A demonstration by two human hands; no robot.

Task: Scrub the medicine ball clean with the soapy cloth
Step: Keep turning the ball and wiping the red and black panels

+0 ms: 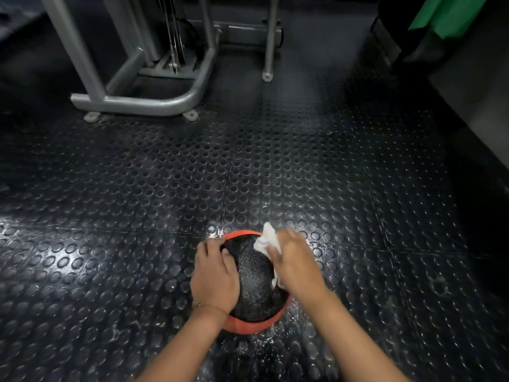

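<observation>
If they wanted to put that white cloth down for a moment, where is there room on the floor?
The studded floor is bare between the medicine ball and the grey machine frame, and left of the left hand and right of the right hand. It is crowded around the frame's feet.

This is a gym. Studded black rubber flooring (165, 175) covers the ground, and a grey steel cable-machine frame (132, 102) stands far left. A medicine ball (253, 274) sits near.

I find the floor (303, 175) open on all sides of the ball (254, 277). Obstacles stand well apart from it: a machine frame (132, 102) ahead on my left, a post (271, 37) beside that, a grey block (473, 86) far right.
</observation>
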